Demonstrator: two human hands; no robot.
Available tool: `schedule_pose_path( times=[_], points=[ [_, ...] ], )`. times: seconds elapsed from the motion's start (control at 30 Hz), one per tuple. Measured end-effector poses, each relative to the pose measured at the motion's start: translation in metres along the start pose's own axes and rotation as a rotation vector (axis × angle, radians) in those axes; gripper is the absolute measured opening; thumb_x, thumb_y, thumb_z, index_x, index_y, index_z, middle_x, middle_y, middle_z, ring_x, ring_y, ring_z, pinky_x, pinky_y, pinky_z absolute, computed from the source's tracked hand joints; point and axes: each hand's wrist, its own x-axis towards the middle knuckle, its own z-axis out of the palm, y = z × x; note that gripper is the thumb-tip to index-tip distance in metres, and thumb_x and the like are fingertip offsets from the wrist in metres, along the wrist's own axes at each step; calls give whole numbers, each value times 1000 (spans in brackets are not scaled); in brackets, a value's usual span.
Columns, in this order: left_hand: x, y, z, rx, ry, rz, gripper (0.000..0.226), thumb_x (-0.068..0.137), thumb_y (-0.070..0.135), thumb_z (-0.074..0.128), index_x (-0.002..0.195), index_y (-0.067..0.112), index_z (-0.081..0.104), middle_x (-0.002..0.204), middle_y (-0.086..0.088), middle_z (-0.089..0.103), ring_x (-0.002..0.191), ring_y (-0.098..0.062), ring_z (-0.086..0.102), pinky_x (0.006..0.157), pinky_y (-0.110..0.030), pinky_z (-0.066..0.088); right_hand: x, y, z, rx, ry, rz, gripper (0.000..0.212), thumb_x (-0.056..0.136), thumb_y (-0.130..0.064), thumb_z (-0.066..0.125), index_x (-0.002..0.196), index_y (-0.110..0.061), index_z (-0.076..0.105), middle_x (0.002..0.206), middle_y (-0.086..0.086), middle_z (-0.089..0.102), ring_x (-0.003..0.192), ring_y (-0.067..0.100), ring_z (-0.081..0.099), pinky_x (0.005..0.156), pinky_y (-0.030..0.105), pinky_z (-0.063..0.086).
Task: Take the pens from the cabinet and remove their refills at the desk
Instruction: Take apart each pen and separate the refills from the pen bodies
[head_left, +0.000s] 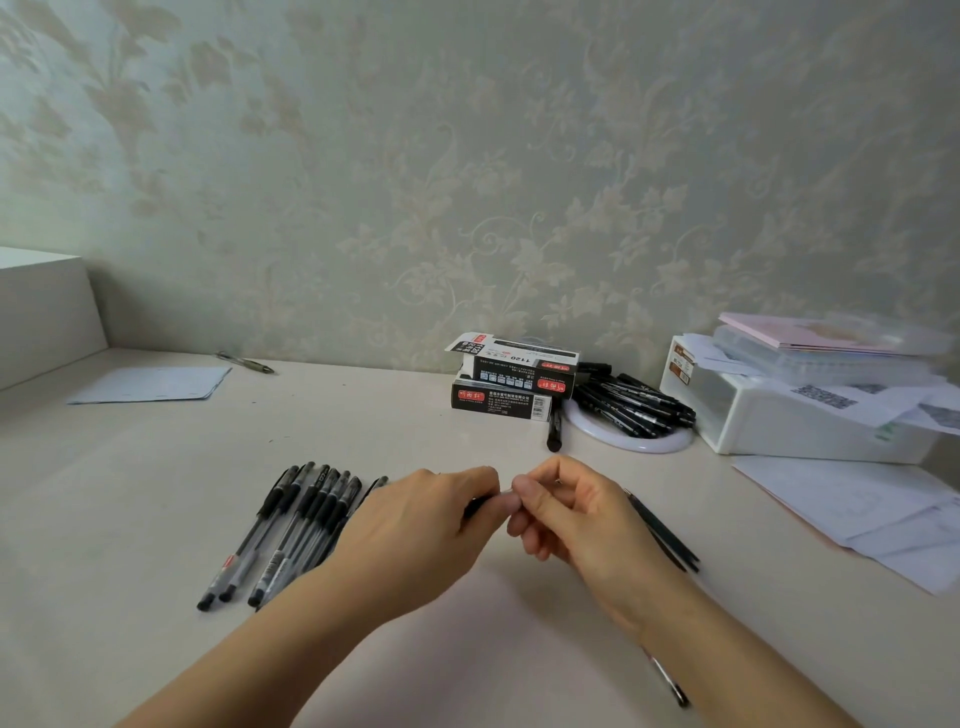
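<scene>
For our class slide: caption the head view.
Both hands pinch a pen beside a row of pens.

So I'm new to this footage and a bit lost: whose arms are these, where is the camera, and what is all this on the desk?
There is no machine here. A person wears a wide-angle camera on the head, looking forward and down, so you see their own arms. The left hand and right hand meet in the middle, both pinching one pen that is mostly hidden by the fingers. On the desk, left of the hands, lies a row of pens. Right of the hands lie thin dark sticks, probably refills. Further back stand two stacked pen boxes, a pile of black pens on a white ring, a white storage box and loose papers.
</scene>
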Motion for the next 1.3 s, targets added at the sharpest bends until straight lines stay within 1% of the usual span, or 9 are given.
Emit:
schedule_pose_path(
  times=[0.33, 0.43, 0.53, 0.6, 0.73, 0.87, 1.0, 1.17, 1.3],
  points=[
    [3, -4, -1, -31, 55, -155, 71, 71, 85, 16, 62, 18, 35, 49, 0, 40, 49, -17, 37, 43, -28, 22, 0, -2, 2, -76, 138, -126, 11, 95, -15, 62, 89, -6, 62, 74, 7, 73, 62, 13, 65, 60, 20, 52],
    [2, -7, 0, -132, 49, -183, 49, 88, 68, 27, 72, 22, 34, 55, 0, 47, 54, -18, 44, 48, -33, 29, 0, 4, -6, -453, 211, -192, 8, 91, -20, 67, 88, -21, 60, 77, -4, 71, 70, 6, 65, 67, 18, 51],
    [1, -8, 1, -229, 38, -163, 26, 99, 42, 31, 80, 23, 34, 61, 0, 51, 59, -23, 47, 55, -41, 39, -1, 11, -13, -909, 120, -247, 11, 88, -23, 66, 87, -27, 56, 72, -11, 58, 68, 7, 55, 64, 22, 47],
    [1, -7, 1, -232, 23, -117, 21, 100, 34, 33, 82, 23, 36, 67, 2, 52, 63, -21, 47, 61, -45, 42, -2, 15, -13, -1000, 63, -237, 10, 86, -26, 64, 87, -31, 55, 78, -10, 53, 74, 7, 52, 63, 21, 43],
    [0, -6, 3, -153, -16, -21, 13, 98, 33, 43, 90, 25, 48, 86, 10, 54, 75, -14, 50, 71, -39, 47, -1, 17, -13, -1013, 26, -242, 11, 84, -33, 68, 84, -32, 57, 76, -17, 51, 80, 1, 47, 62, 18, 34],
    [0, -7, 4, -132, -49, -2, 10, 97, 34, 49, 95, 27, 55, 91, 11, 54, 71, -12, 48, 71, -33, 47, -1, 17, -14, -967, 44, -245, 11, 82, -33, 72, 87, -31, 62, 74, -33, 52, 78, 0, 44, 64, 16, 32],
    [0, -7, 4, -175, -54, 35, 10, 95, 35, 54, 97, 28, 60, 90, 12, 54, 71, -8, 50, 70, -31, 48, 0, 9, -12, -829, 122, -248, 24, 81, -53, 69, 96, -35, 66, 88, -23, 64, 77, -2, 50, 65, 13, 38],
    [0, -4, 3, -241, -40, 108, 6, 93, 35, 58, 97, 30, 58, 89, 15, 55, 73, -6, 53, 67, -28, 48, 0, 6, -9, -660, 53, -189, 13, 90, -36, 67, 83, -27, 73, 74, -12, 70, 70, 13, 62, 69, 30, 50],
    [2, -5, 1, -303, -36, 121, 4, 94, 32, 57, 91, 29, 55, 83, 15, 60, 74, -7, 54, 66, -32, 46, 3, 3, -14, -490, 37, -150, 7, 86, -32, 72, 81, -28, 75, 74, -9, 74, 72, 12, 68, 72, 27, 55]
  ],
)
